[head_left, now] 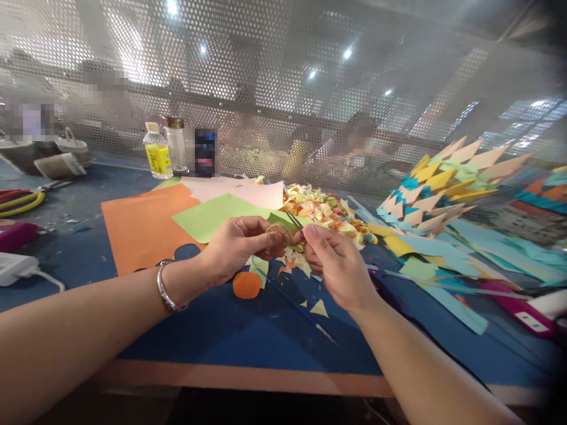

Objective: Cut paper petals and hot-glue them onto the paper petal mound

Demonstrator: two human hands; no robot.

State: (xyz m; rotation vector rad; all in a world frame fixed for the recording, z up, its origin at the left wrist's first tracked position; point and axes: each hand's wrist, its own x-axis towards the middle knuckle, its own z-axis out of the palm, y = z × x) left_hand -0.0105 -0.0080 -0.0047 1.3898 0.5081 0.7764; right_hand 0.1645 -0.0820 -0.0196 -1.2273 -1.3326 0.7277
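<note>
Above the middle of the table, my left hand is closed, pinching a small green paper piece between thumb and fingers. My right hand closes around what look like slim metal tweezers; their prongs meet the green piece, though fingers hide part of both. Below the hands lie an orange paper circle, a thin blue brush and pale paper scraps. Just behind them is a heap of small curled paper pieces.
Orange, green and pink sheets overlap at left. Behind stand a yellow-labelled bottle, a glass jar and a phone. Rightward are a spiky layered paper form, paper strips and a magenta power strip.
</note>
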